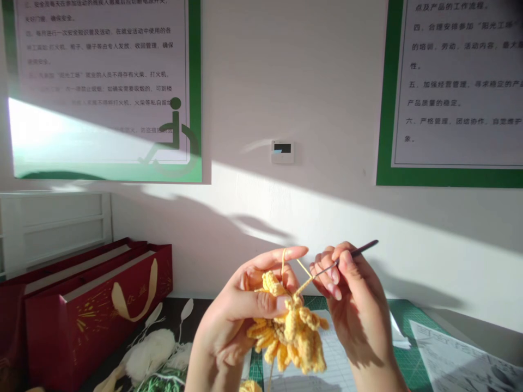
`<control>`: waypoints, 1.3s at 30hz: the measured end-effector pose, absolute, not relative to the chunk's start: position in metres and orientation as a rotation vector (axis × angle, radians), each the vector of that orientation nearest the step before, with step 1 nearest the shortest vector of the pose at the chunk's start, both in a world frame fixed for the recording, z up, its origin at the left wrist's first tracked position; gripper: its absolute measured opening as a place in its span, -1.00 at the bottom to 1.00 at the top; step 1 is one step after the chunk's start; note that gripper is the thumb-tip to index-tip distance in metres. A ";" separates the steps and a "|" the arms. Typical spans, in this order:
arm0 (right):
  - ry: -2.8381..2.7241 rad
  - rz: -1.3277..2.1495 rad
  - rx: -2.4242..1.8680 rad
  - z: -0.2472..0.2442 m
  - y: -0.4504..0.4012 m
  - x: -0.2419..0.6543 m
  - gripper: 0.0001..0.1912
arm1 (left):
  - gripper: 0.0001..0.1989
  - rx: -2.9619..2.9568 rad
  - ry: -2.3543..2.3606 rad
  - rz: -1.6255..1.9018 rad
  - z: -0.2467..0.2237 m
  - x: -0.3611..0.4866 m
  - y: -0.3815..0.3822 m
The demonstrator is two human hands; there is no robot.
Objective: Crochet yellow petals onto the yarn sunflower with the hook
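A yellow crocheted piece with many petals [304, 337] is pinched between the thumb and fingers of my left hand [249, 305]. Yellow yarn [283, 261] loops over the raised left index finger and runs to the hook's tip. My right hand [353, 305] is closed on a crochet hook with a dark handle [365, 248], its thin metal shaft pointing down and left. A narrow yellow strand of stitches [303, 286] stretches from the piece to the hook tip.
Red gift bags [98, 305] stand at the left, near white yarn [151, 354] and green yarn [163, 381]. Printed paper [461, 354] lies on a green cutting mat [412, 348]. A thermostat [283, 152] and posters are on the wall behind.
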State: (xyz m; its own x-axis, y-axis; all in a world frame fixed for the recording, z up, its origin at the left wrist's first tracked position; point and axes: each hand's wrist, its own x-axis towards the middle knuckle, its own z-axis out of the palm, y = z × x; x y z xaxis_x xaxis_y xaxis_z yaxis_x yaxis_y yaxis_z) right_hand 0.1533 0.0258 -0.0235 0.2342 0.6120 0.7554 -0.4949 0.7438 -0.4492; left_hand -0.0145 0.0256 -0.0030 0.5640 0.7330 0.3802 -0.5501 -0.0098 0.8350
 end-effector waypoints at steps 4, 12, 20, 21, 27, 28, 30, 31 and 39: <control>-1.080 0.939 -0.180 -0.028 0.033 0.147 -0.67 | -0.42 1.269 0.257 1.232 -0.005 -0.007 0.020; -1.435 -0.312 -0.384 -0.042 0.029 0.157 -0.69 | -0.32 1.355 0.327 1.311 -0.008 0.005 0.010; -1.388 -0.188 -0.335 -0.041 0.031 0.158 -0.74 | -0.30 1.286 0.325 1.301 -0.005 0.006 0.005; -1.441 -0.291 -0.354 -0.042 0.032 0.160 -0.70 | -0.30 1.276 0.332 1.312 -0.005 0.006 0.006; -1.349 -0.219 -0.185 -0.040 0.031 0.160 -0.71 | -0.32 1.141 0.215 1.064 -0.006 -0.001 0.019; -1.333 -0.096 -0.154 -0.039 0.030 0.158 -0.77 | -0.31 1.146 0.198 1.028 -0.006 -0.003 0.022; -1.220 0.129 -0.116 -0.035 0.026 0.155 -0.88 | -0.31 1.160 0.176 1.002 -0.005 -0.008 0.025; -1.167 0.233 -0.106 -0.033 0.025 0.154 -0.91 | -0.32 1.165 0.164 0.995 -0.004 -0.010 0.027; -1.026 1.036 -0.105 -0.022 0.022 0.151 -0.73 | -0.47 1.236 0.201 1.122 -0.003 -0.012 0.021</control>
State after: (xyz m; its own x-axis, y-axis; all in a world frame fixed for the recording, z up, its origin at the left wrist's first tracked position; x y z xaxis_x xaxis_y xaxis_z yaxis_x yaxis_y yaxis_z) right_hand 0.1512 0.0221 -0.0217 0.1130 0.7493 0.6526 -0.6595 0.5478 -0.5147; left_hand -0.0117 0.0206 -0.0032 0.4895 0.7608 0.4261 -0.5658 -0.0947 0.8190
